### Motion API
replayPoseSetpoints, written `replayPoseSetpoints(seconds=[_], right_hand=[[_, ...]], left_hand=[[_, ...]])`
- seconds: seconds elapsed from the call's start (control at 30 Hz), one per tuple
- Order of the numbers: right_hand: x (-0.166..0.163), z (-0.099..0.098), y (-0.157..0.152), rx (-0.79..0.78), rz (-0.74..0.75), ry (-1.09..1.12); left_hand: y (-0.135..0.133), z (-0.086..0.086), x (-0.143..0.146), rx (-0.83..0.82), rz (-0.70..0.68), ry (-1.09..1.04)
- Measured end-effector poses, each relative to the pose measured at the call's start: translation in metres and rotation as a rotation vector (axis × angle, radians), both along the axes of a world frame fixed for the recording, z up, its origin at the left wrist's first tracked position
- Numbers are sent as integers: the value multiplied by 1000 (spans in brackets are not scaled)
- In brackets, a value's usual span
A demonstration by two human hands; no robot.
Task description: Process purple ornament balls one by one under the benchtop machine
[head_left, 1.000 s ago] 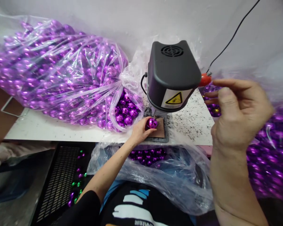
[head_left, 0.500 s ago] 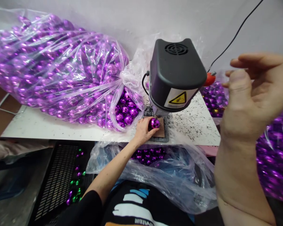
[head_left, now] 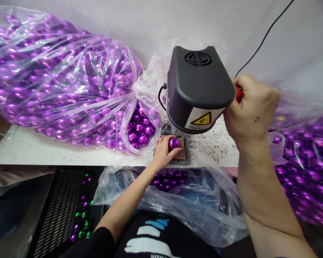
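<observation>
My left hand grips a shiny purple faceted ball between thumb and fingers, over a brown pad on the white table. Directly above it stands a black machine with a round vent on top and a yellow warning label. My right hand is wrapped round the red handle at the machine's right side. What lies under the machine's head is partly hidden by its housing.
A large clear bag of purple balls fills the table's left, its torn opening facing the machine. Another open plastic bag with balls hangs below the front edge. More bagged purple balls stand at right. A black crate sits lower left.
My right hand has come from the open air at the right to the machine and closed round the red handle. My left hand still holds the ball on the pad.
</observation>
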State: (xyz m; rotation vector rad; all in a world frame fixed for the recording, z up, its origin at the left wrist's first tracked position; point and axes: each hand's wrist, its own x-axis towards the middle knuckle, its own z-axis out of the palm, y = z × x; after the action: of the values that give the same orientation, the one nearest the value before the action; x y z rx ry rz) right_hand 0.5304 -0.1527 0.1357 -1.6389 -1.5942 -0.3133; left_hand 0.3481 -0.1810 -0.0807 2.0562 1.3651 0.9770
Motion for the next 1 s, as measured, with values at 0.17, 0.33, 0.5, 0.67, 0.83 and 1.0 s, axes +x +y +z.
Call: replayPoseSetpoints(seconds=[0.17,0.33,0.5,0.67,0.83,1.0], right_hand=[[0,-3,-9,32,41,105],[-5,-28,-41,187,90,55],[-6,-64,-73,222,100,-1],[-7,-93,-78,275,157,15],[-11,-106,-70,338,233,164],[-15,-112,-69,341,205,180]], left_hand=[[0,-1,1,16,-9,49],[0,-3,1,27,4,74],[-1,-5,1,31,13,86],[-2,-6,1,6,-1,60],[-1,-5,1,-51,-22,33],[-1,-4,1,-58,-27,14]])
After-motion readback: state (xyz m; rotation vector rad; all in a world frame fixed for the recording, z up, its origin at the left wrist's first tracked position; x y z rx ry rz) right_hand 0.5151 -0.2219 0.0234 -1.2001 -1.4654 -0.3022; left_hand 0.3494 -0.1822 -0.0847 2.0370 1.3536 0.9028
